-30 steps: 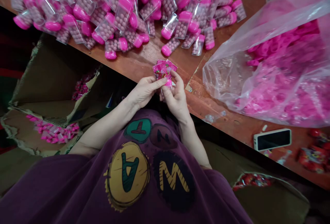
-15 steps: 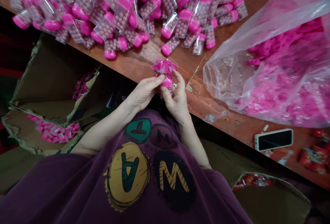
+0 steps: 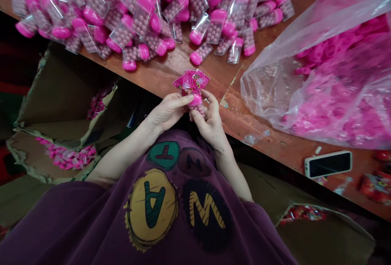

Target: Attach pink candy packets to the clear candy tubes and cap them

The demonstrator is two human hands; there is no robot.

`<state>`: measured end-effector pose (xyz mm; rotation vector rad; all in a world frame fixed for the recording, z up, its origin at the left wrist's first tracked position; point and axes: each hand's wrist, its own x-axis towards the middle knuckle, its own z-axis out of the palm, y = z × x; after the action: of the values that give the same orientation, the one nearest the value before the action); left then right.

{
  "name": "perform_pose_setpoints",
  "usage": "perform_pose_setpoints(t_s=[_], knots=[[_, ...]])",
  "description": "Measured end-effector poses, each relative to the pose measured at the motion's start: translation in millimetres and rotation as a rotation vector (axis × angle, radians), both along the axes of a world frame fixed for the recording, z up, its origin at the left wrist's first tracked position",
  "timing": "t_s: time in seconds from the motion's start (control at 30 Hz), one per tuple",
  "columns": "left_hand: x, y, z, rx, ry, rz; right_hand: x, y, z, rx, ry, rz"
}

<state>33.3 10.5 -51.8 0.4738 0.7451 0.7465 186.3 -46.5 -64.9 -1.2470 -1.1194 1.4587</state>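
One bottle [image 3: 199,108], steadied two-handed
I saw the left hand [image 3: 173,109] pinch where cap [image 3: 195,100] met wrapper [image 3: 192,80]; the right hand [image 3: 211,116] gripped the bottle lower, apparently for steadiness.

Little clear candy bottle [image 3: 198,107] with a hot-pink cap [image 3: 196,100] on, pale pink balls [image 3: 200,109] inside; tilted, cap toward the worktop [image 3: 214,78]; glossy pink swirl-print packaging [image 3: 192,79] spreads just past the cap

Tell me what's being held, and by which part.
A pink-capped clear bottle of pink balls: left hand at the cap, right hand at the clear body. Pink printed wrappers fan out beyond the cap; their hold is hidden.
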Motion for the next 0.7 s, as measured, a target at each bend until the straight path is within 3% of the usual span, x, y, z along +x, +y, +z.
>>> perform_pose_setpoints(t_s=[0.2,0.27,0.43,0.7], knots=[[3.1,0.8,9.0,0.005,0.037,0.027,3.0,2.8,3.6,-0.174,0.262,0.075],[4.1,2.1,10.4,-0.008,0.056,0.023,2.6,4.2,1.7,-0.135,0.211,0.052],[8.5,5.5,7.6,-0.029,0.041,0.060,-4.2,7.0,-4.3,0.160,-0.141,-0.055],[12.9,-5.1,2.8,-0.102,0.053,0.047,-9.0,5.6,-8.4,-0.003,-0.020,-0.081]])
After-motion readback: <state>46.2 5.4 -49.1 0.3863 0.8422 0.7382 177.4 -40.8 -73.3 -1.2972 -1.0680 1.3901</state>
